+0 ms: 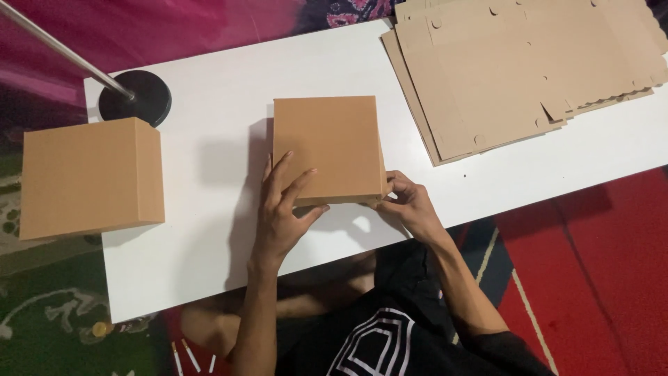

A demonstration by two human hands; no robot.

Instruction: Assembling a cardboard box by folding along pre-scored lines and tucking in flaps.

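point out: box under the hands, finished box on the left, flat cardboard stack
box under the hands (332,143), head view, middle of top face
finished box (80,177), head view, top face
flat cardboard stack (501,69), head view, top sheet

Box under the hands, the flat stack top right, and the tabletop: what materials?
Box: brown cardboard, matte, likely corrugated; crisp folded edges. Flat stack: same tan cardboard, die-cut notches and tabs. Tabletop: smooth white, faint sheen, probably laminate or painted board; core not visible.

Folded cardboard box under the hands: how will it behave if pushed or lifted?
The cardboard box looks light for its size: thin brown board like the flat blanks nearby. Its wide flat base on the white table suggests sliding, not tipping. The walls probably flex under a squeeze; the left hand lies on top, the right hand pinches a corner.
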